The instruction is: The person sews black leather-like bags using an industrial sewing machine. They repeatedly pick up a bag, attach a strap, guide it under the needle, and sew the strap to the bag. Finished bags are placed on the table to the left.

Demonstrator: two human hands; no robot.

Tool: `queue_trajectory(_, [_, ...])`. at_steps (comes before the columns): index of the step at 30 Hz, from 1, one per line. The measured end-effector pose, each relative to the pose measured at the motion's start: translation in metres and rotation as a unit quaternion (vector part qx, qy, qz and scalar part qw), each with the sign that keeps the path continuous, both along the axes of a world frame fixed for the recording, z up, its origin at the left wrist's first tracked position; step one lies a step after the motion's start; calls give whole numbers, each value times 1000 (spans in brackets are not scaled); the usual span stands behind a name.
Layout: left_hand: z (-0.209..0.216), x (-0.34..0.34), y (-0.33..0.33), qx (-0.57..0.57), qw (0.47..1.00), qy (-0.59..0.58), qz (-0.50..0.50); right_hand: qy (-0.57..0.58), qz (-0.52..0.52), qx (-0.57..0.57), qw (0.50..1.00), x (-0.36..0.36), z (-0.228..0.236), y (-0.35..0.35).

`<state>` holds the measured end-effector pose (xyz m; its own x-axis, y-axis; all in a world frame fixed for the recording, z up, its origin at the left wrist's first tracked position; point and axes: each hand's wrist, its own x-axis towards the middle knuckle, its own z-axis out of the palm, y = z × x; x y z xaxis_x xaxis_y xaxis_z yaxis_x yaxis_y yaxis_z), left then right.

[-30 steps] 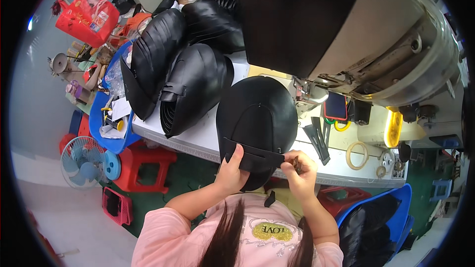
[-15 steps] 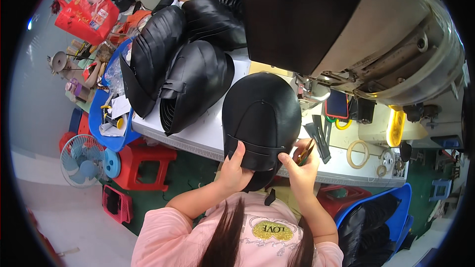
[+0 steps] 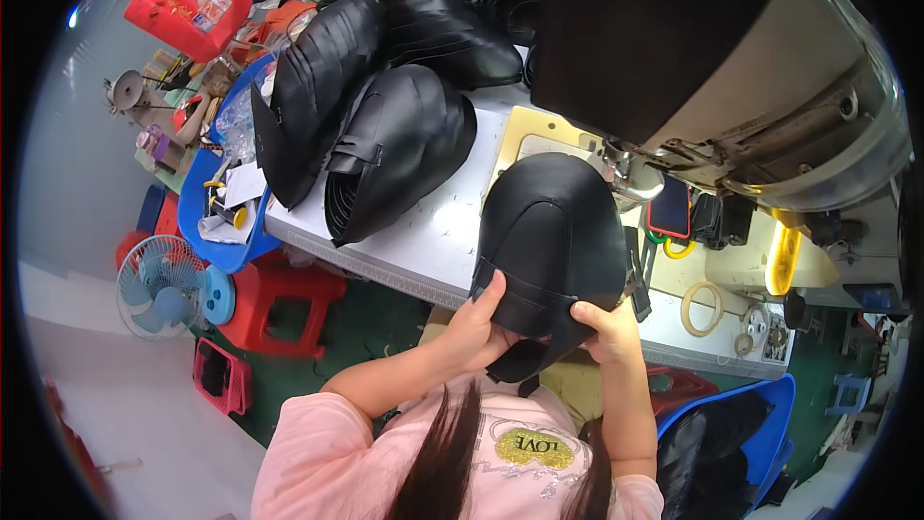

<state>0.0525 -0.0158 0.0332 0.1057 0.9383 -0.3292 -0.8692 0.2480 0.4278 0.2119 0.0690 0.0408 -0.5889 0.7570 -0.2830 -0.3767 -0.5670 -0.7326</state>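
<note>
Between my hands I hold a black leather shoe upper (image 3: pixel 553 217), its rounded toe pointing away from me and a strap across its near part. My left hand (image 3: pixel 478 329) is closed on the near left edge, thumb on top and fingers underneath. At the near right edge my right hand (image 3: pixel 608 327) grips it too, the thumb pressed on the strap's end; most of its fingers are hidden behind the leather. Just beyond the upper stands a sewing machine (image 3: pixel 736 125). To the left lies a nested stack of similar black uppers (image 3: pixel 409 140) on the white table (image 3: pixel 433 217).
Another stack of uppers (image 3: pixel 322 77) lies farther left. A blue bin (image 3: pixel 197 246), a red stool (image 3: pixel 255 303) and a fan (image 3: pixel 162 294) stand at the left. On the right are a phone (image 3: pixel 669 209), a tape roll (image 3: pixel 702 310) and a blue basket (image 3: pixel 780 414) of black pieces.
In the picture, the upper and both hands have shifted right, and the upper is tilted more. Golden snips seen in my right hand before are now hidden. The whole view has also shifted slightly.
</note>
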Motion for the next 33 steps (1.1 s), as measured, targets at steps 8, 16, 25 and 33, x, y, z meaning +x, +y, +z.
queue_trajectory(8, [14,-15,-27,351,661,662,-51,-56,-30,85,994,5,-7,8])
queue_trajectory(16, [27,-22,30,518,294,797,101,-52,-27,94,994,0,4,3])
queue_trajectory(25, [15,-24,30,525,288,788,146,-41,-31,84,995,3,1,1])
queue_trajectory(33, [16,-21,30,515,299,790,146,-55,-11,93,994,6,1,5])
